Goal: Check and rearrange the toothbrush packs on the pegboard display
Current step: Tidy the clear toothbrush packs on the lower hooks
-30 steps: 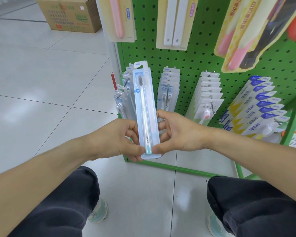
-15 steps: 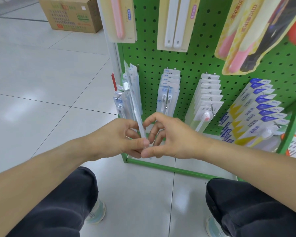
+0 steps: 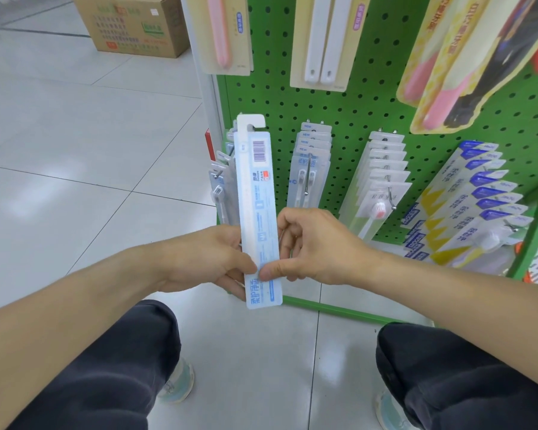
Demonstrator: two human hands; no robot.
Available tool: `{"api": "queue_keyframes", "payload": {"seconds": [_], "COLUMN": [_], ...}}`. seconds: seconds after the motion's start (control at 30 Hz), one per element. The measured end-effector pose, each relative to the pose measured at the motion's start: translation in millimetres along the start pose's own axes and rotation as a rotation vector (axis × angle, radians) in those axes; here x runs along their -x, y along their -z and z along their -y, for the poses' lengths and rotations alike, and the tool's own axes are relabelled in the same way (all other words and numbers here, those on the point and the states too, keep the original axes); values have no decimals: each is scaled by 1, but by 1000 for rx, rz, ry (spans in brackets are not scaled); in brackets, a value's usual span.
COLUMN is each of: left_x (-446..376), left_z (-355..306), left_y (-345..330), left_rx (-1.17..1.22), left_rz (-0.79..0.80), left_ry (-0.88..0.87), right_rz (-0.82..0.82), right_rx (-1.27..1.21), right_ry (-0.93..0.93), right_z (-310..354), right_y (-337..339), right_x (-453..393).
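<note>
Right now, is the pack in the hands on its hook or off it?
Off: both hands, left hand and right hand, pinch the toothbrush pack upright, its empty hang slot showing.

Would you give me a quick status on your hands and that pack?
Left hand and right hand both pinch toothbrush pack. Pack upright, barcode side facing camera, off pegboard. Nothing in the way.

Glossy clear plastic toothbrush pack [image 3: 258, 212], green perforated metal pegboard [image 3: 370, 119], glossy tiled floor [image 3: 75, 150]

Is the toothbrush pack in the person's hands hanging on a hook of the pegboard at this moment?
No, the toothbrush pack is off the hooks, pinched upright between the left hand and right hand before the pegboard.
</note>
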State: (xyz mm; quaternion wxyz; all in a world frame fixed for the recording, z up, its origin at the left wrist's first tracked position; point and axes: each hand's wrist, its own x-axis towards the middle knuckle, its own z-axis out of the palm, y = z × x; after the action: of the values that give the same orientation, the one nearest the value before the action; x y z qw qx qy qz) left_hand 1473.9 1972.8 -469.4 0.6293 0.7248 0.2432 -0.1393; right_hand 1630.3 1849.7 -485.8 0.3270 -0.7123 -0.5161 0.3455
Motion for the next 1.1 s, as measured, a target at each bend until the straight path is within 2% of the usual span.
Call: {"api": "queue_keyframes", "payload": {"seconds": [0.1,0.33,0.53,0.67,0.77,0.87,0.97,1.1], "left_x": [1,-2,-7,-11,-11,-9,-7,-4], "left_z": [3,1,2,5,7,7,5,5], "left_y": [-5,-12,-13,-15,-15,-12,-7,-1], "left_rx": [-50,-89,-20,-25,-31,-69,-161,-217], "left_rz": [78,61,-94,-126,-71,-5,62,89], "left_ry": [3,-13,-80,-119,-113,-99,-44,-36], "right_rz": [18,-89,-90,-38,-3,-75,-176,-174], "right_rx": [17,-175,-155,-165,-117,-63,-98,-169], "right_ry": [-20,-32,-59,-82,-67,-9,7,-16], "right_z": [-1,-3,-3,-2,-3,-3,-3,-5], "right_y": [1,1,5,12,11,7,9,11], "right_x": [1,-3,-1,-1,-1,-1,-2,-1]}}
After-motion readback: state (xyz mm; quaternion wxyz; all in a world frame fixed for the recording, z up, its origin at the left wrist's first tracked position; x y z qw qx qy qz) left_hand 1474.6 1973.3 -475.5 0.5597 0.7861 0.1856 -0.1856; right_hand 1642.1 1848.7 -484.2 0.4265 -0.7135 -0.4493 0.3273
